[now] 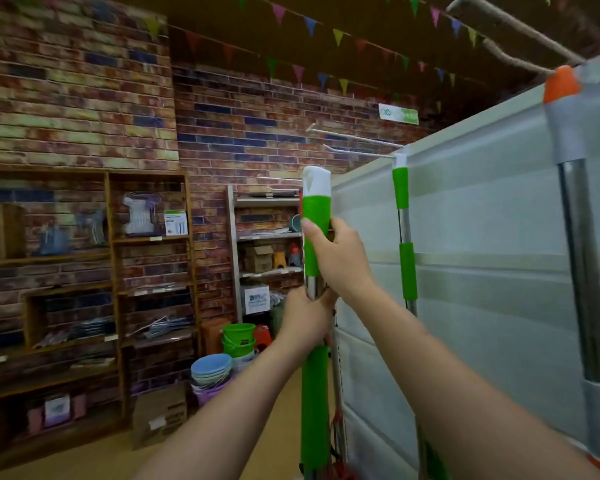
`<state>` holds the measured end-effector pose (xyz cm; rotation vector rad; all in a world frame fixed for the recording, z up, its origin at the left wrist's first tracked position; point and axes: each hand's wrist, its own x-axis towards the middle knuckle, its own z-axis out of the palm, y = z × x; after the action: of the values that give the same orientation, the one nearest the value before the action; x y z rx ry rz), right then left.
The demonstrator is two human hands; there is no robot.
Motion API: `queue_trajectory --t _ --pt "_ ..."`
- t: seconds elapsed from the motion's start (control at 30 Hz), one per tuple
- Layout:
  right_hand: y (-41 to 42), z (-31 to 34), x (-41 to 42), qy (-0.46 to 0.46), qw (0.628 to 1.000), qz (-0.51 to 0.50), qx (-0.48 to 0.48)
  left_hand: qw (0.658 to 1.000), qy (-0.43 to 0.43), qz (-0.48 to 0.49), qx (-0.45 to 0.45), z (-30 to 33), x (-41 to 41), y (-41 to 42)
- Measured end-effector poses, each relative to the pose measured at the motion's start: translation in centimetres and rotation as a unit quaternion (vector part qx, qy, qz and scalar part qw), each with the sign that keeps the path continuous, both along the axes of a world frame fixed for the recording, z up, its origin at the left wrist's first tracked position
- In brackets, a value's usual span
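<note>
A mop pole (315,393) with green grips, a steel shaft and a white top cap stands upright in front of me. My right hand (340,258) grips its upper green sleeve, thumb across the front. Just below, my left hand (307,318) grips the bare steel section above the lower green sleeve. The pole's bottom end is out of view.
A white panel display wall (482,271) runs along the right, with a second green pole (406,251) and an orange-capped steel pole (579,271) hanging on it. Wooden shelves (115,271), stacked basins (211,370), green buckets (238,337) and a cardboard box (160,410) stand left by a brick wall.
</note>
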<state>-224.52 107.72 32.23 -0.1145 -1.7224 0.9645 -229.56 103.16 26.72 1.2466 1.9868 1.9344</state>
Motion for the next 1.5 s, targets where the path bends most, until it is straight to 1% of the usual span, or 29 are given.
queue_trajectory --t 0.13,0.27,0.43,0.57,0.77,1.03,1.27,1.5 --pt "4.6 4.1 -4.9 0.011 0.999 -0.031 0.023 0.999 -0.025 -0.021 0.001 4.0 -4.6 4.8" --pt "8.4 8.0 -9.2 0.007 0.998 -0.053 0.032 0.998 -0.022 -0.054 0.031 7.5 -8.3 8.8" --pt "12.6 10.7 -13.0 -0.014 0.990 -0.134 0.050 0.992 -0.048 -0.109 0.034 9.9 -11.9 13.1" --pt "14.2 12.3 -15.1 -0.041 0.984 -0.165 0.053 0.986 -0.072 -0.146 0.028 11.2 -14.0 15.4" --pt "15.7 13.1 -15.5 -0.038 0.978 -0.197 0.048 0.979 -0.073 -0.188 0.022 12.0 -15.3 17.5" --pt "16.2 12.6 -15.6 -0.011 0.978 -0.199 0.054 0.975 -0.061 -0.212 0.019 11.8 -15.5 17.8" --pt "17.6 12.5 -14.8 -0.030 0.979 -0.199 0.027 0.976 -0.042 -0.212 0.004 11.6 -15.1 18.9" --pt "19.0 13.0 -14.3 -0.033 0.977 -0.210 0.026 0.973 -0.036 -0.229 0.006 12.1 -14.6 20.3"
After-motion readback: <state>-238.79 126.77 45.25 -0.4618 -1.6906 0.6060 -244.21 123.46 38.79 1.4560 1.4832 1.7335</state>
